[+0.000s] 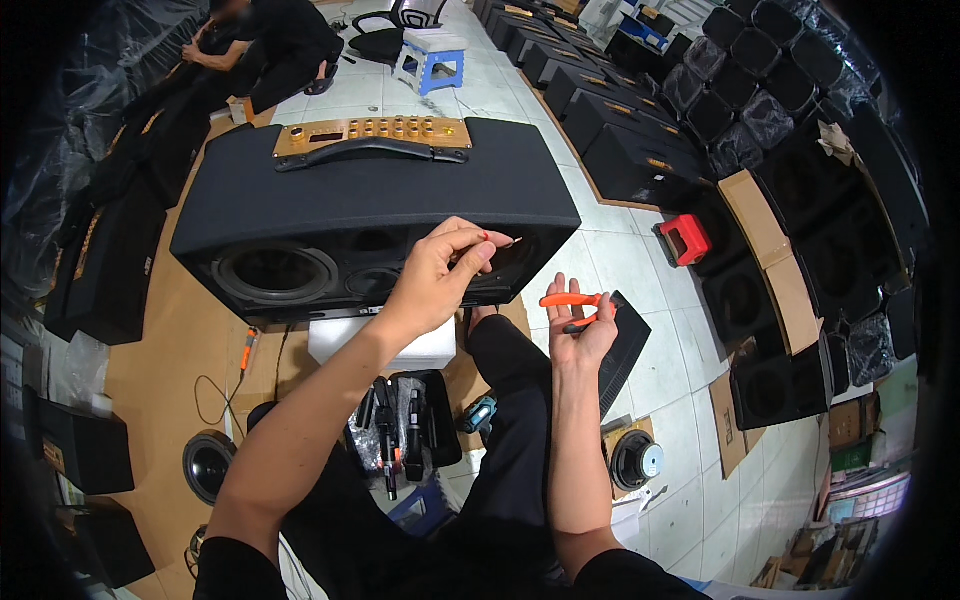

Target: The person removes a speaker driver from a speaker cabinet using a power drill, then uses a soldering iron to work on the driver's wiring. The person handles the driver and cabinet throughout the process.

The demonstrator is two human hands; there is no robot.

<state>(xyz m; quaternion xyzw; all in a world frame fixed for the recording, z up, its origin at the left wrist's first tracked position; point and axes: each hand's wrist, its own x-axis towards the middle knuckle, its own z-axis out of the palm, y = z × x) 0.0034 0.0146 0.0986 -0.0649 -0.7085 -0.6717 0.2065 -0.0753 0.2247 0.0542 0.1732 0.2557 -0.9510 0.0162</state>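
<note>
A large black speaker box [370,188] lies before me, its brass control panel [370,130] and strap handle on the top. My left hand [437,275] is at the right part of its front, thumb and forefinger pinched on a thin red wire [487,237]. A bare, light tip seems to stick out past the fingers. Lower and to the right, my right hand [583,335] is palm up, fingers curled round orange-handled pliers [572,300]; their jaws are hidden. A round speaker cone [278,272] fills the left part of the front.
Below the box are a white foam block [432,352], a tool case [440,390] and a teal power tool [480,413]. Loose speaker drivers [637,458] lie on both sides. A black grille panel [625,350] is by my right hand. A person [275,50] crouches far left.
</note>
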